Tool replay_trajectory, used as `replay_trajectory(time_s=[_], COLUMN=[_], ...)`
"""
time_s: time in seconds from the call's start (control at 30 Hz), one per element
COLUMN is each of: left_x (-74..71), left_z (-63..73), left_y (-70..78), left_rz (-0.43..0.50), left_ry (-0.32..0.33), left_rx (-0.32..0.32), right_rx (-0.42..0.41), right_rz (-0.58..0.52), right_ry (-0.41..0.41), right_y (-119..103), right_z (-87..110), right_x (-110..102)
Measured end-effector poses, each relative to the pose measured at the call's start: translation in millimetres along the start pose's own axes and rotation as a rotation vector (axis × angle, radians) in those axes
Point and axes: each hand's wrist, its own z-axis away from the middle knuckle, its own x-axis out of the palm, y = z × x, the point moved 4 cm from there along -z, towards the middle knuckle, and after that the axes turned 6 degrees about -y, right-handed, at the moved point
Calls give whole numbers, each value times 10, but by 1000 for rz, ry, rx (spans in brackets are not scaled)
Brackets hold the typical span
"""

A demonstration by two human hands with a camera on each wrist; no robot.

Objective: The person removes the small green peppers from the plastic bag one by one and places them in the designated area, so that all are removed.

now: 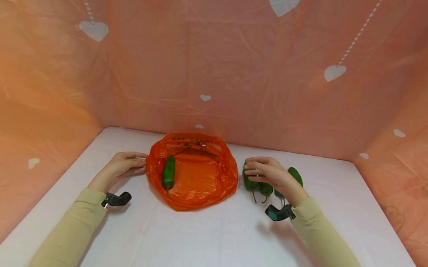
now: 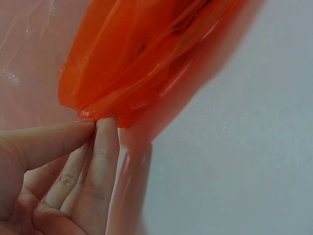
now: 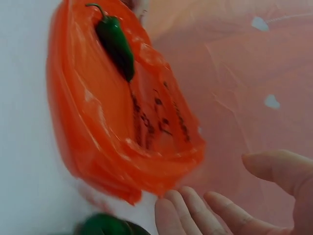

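An orange plastic bag (image 1: 191, 198) sits on the table with its mouth spread wide and dark print on its inner far side. One green pepper (image 1: 169, 172) lies inside, toward the bag's left, its stem pointing at the near rim. My left hand (image 1: 126, 165) pinches the bag's left edge between thumb and fingertips, as the left wrist view shows with the gathered plastic (image 2: 105, 100). To the right of the bag, my right hand (image 1: 270, 173) is over several green peppers (image 1: 266, 189) and partly hides them. Its thumb and fingers are apart, with nothing between them.
A white-covered table (image 1: 186, 248) extends in front of the bag. Orange sheeting (image 1: 236, 75) with white hearts encloses the back and both sides. Each wrist wears a small black device, the right one (image 1: 279, 213) close above the table near the pepper stems.
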Motion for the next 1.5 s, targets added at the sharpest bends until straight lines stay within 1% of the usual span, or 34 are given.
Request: replay_trajectory(time_s=[0.2, 0.37, 0.5, 0.8, 0.93, 1.03, 1.27, 1.5], left_x=[-4, -23, -28, -9, -5, -2, -14, -19], left_z=[-7, -25, -35, -34, -32, -33, -42, -51], left_y=[-18, -32, -24, -1, 1, -3, -22, -31], left_rz=[21, 21, 17, 66, 74, 61, 44, 77], left_ry=[-13, -3, -10, -35, -41, -35, -23, -39], left_rx=[0, -10, -1, -3, -1, -6, -21, -10], right_rx=[11, 24, 17, 27, 42, 52, 47, 51], right_rz=[-19, -34, -41, -93, -137, -168, -167, -165], right_ry=[-29, -55, -76, -123, -125, -123, -160, -169], right_y=[23, 28, 19, -27, -43, -53, -43, -20], right_z=[-166, -312, -411, -612, -711, -775, -899, -1010], right_x=[229, 396, 514, 740, 830, 903, 1091, 1202])
